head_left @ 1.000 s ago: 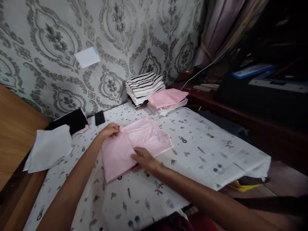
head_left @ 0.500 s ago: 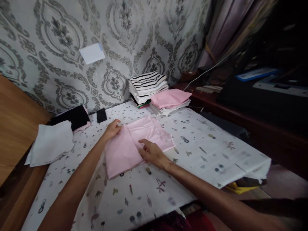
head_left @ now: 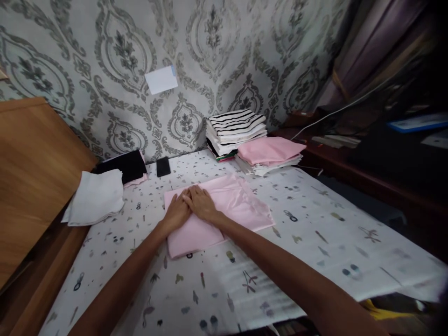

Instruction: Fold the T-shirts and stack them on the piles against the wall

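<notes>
A pale pink cloth (head_left: 241, 205), partly folded, lies on the patterned white table cover (head_left: 140, 280). Its left part is doubled over and fairly smooth, while the right end looks wrinkled. My left hand (head_left: 178, 211) rests flat on the folded part with the fingers stretched out. Beside it, my right hand (head_left: 201, 203) also presses flat there, its fingertips touching or slightly overlapping those of the left. Neither hand grips the cloth. Whether it is a garment or a plain piece of fabric I cannot tell.
Folded clothes with a striped one on top (head_left: 238, 122) stand at the back, beside a pile topped by pink cloth (head_left: 271, 149). To the left are white cloths (head_left: 96, 196), a black folded cloth (head_left: 124, 167) and a dark phone-like object (head_left: 163, 166). A wooden panel (head_left: 38, 172) borders the left.
My left hand has left the cloth's far left corner and my right hand has moved left; both now lie together on the folded part. The camera view has shifted left.
</notes>
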Motion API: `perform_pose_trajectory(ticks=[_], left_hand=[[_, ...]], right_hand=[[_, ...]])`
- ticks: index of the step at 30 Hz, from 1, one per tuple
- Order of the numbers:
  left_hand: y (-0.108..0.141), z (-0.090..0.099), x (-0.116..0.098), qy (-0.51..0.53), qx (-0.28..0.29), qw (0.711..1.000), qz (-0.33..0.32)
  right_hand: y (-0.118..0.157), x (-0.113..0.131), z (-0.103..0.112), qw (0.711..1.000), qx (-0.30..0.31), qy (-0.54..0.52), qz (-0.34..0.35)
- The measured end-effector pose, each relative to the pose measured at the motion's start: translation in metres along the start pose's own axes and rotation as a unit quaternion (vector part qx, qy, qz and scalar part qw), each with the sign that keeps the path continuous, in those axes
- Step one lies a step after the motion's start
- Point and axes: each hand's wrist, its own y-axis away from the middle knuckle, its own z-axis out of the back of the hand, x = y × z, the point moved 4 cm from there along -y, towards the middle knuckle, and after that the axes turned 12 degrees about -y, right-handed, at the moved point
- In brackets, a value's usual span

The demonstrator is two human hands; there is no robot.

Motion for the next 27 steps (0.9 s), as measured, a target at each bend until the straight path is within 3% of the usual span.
perform_pose_trajectory(ticks=[3, 5, 10, 12, 14, 16, 21, 24, 27], left_hand=[[-0.002, 0.002, 0.029, -0.037, 0.052, 0.996, 0.058], [-0.003, 0.007, 0.049, -0.03, 0.057, 0.992, 0.106], [0.005, 0.02, 0.071, 0.071, -0.015, 0.976, 0.207], [0.02, 0.024, 0.071, 0.19, -0.072, 0.939, 0.279], [0.039, 0.023, 0.069, 0.347, -0.111, 0.86, 0.356], [0.058, 0.021, 0.062, 0.448, -0.093, 0.799, 0.39], [0.074, 0.03, 0.032, 0.517, 0.033, 0.775, 0.363], [0.058, 0.05, 0.012, 0.542, 0.017, 0.771, 0.334], [0.024, 0.074, -0.014, 0.533, -0.036, 0.793, 0.291]], right_hand=[[-0.001, -0.012, -0.004, 0.999, 0.007, 0.036, -0.008], [0.0, -0.013, -0.005, 0.999, 0.016, 0.05, -0.011], [0.003, -0.007, -0.003, 0.998, 0.027, 0.063, -0.015], [0.004, -0.005, 0.0, 0.998, 0.031, 0.057, -0.02], [0.005, -0.004, 0.003, 0.998, 0.028, 0.049, -0.02], [0.007, -0.003, 0.005, 0.999, 0.017, 0.044, -0.019], [0.008, 0.0, 0.012, 0.999, -0.007, -0.02, -0.027], [0.008, -0.002, 0.022, 0.994, -0.029, -0.102, -0.039], [0.008, -0.007, 0.037, 0.987, -0.061, -0.143, -0.035]])
